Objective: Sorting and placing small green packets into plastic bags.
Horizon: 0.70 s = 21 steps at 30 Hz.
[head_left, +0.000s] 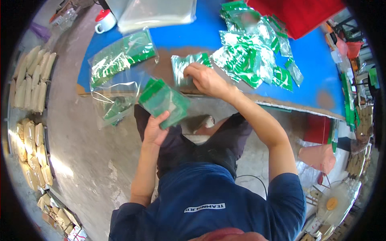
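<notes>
- The left hand holds a stack of small green packets up in front of the body, just below the worktop edge. Its grip is closed round the stack's lower corner, fingers curled over the front.
- The right hand lies on a single packet flat on the blue worktop, fingers bent down onto it; whether it has pinched the packet I cannot tell.
- The packets look light, thin and glossy, so they will likely bend and slide over one another. A pinch across the stack near an edge seems the safest hold.
- A loose heap of packets lies to the right, near the right hand.
- A clear bag with more green packets inside hangs over the worktop edge on the left.
</notes>
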Motion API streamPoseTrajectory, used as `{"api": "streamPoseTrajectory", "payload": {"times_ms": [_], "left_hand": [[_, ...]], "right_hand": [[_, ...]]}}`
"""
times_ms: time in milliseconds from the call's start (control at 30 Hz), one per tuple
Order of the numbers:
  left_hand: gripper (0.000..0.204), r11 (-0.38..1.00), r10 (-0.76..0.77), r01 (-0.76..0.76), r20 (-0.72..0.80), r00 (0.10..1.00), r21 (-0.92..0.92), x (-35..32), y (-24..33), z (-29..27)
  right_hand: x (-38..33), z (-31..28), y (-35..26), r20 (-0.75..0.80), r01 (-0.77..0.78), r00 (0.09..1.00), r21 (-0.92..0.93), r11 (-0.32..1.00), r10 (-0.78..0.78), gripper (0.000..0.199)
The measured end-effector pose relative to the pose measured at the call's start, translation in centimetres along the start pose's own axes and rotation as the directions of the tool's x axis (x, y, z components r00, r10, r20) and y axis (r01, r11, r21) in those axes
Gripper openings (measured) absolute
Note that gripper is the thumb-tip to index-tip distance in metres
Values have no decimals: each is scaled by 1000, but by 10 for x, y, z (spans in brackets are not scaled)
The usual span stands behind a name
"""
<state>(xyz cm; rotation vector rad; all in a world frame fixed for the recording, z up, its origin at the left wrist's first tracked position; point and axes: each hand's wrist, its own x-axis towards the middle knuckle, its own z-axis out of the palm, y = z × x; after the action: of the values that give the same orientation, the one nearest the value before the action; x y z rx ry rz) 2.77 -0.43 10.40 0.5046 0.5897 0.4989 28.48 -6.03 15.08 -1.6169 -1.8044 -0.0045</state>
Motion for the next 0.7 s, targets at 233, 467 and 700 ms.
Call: {"api": "streamPoseTrajectory", "payload": {"times_ms": [233, 467, 700], "left_hand": [[51, 988, -1, -10, 71, 998, 154, 18, -4, 27], [50, 988, -111, 112, 14, 994, -104, -4, -11, -6], [50, 983, -111, 116, 41, 993, -140, 3, -6, -5]], "right_hand": [[-15, -11, -11, -84, -181, 976, 214, 960, 203, 14], [-43, -5, -15, -162, -191, 980, -579, 792, 118, 31], [-34, -15, -37, -249, -340, 935, -429, 837, 252, 43]]}}
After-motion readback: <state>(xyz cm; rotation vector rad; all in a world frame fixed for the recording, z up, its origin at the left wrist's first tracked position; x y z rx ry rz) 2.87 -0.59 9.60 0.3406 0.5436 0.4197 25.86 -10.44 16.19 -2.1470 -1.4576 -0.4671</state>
